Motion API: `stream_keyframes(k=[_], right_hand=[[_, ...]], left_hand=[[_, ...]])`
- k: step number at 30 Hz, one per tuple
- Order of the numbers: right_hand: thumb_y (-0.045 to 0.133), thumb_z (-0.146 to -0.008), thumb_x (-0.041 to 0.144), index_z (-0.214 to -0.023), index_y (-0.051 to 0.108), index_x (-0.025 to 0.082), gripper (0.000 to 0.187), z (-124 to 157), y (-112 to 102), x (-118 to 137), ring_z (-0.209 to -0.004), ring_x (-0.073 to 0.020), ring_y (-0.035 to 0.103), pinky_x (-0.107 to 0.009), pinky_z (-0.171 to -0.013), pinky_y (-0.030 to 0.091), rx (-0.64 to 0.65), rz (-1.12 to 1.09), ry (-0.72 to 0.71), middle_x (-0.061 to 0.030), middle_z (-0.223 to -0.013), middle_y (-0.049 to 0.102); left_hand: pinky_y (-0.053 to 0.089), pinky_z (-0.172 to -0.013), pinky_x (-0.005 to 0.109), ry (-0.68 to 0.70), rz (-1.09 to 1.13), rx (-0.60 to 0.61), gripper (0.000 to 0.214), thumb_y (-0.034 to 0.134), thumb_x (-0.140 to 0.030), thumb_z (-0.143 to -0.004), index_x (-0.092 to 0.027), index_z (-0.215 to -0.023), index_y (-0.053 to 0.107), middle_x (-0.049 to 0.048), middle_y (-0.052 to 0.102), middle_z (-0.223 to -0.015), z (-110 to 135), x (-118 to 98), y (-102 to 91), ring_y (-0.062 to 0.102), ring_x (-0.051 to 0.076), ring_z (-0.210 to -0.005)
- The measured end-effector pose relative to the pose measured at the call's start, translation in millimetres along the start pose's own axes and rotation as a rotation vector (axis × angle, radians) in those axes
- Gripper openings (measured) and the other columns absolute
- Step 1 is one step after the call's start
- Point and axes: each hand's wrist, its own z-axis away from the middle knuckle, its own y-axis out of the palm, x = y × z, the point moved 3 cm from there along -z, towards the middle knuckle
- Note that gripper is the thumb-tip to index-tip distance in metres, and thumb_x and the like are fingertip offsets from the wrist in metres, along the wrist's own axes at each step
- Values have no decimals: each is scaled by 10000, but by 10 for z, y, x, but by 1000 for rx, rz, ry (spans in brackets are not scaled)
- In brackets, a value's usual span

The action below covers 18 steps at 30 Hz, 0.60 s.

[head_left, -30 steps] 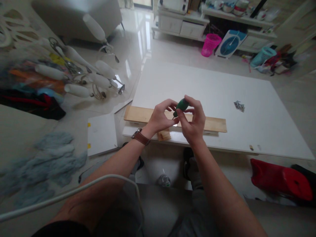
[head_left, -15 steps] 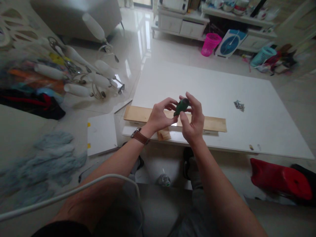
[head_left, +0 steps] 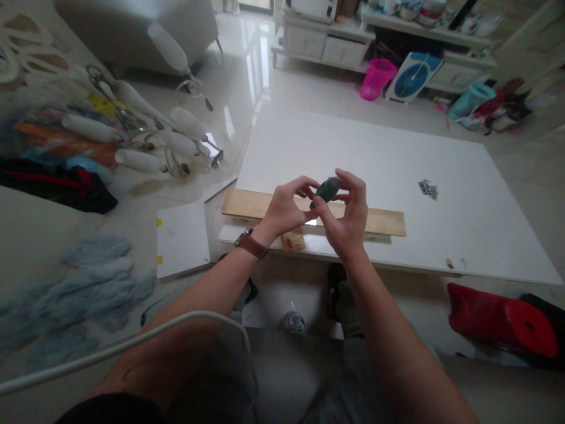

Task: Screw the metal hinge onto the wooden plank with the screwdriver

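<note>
A green-handled screwdriver (head_left: 327, 189) with a greyish butt end is tilted over the wooden plank (head_left: 384, 221); its shaft and tip are hidden. My right hand (head_left: 348, 219) grips the handle between thumb and curled fingers. From the other side, my left hand (head_left: 286, 207) closes its thumb and fingertips around the lower end. The long plank lies along the near side of a large white panel (head_left: 353, 141). Beside my left wrist, a small brown wooden piece (head_left: 293, 239) rests below the plank.
A pile of screws (head_left: 428, 189) lies on the panel's right part, with small fittings (head_left: 449, 263) near its front edge. A white board (head_left: 183, 240) and a chandelier (head_left: 176, 141) are at left. A red stool (head_left: 501, 318) stands right, a plastic bottle (head_left: 293, 321) between my feet.
My right hand's fingers have shifted on the screwdriver handle, the thumb moving left and down across it. The handle has tilted slightly. My left hand has hardly moved.
</note>
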Motion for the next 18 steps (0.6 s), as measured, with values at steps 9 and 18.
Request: stream_keyframes(k=[9, 18], right_hand=[[587, -1043, 406, -1555, 465, 350, 529, 11, 34, -16, -1254, -269, 712, -428, -875, 676, 56, -64, -9, -89, -1456, 643], [756, -959, 447, -1453, 542, 369, 544, -1, 12, -39, -1101, -214, 696, -350, -794, 650, -16, -4, 12, -45, -1354, 658]], left_hand=[[608, -857, 312, 65, 61, 46, 363, 728, -75, -782, -210, -1115, 681, 17, 797, -1046, 0, -18, 14, 752, 166, -925], [606, -822, 320, -2, 31, 31, 307, 809, -143, -777, -214, -1049, 685, -4, 781, -931, -2, -26, 11, 742, 165, -853]])
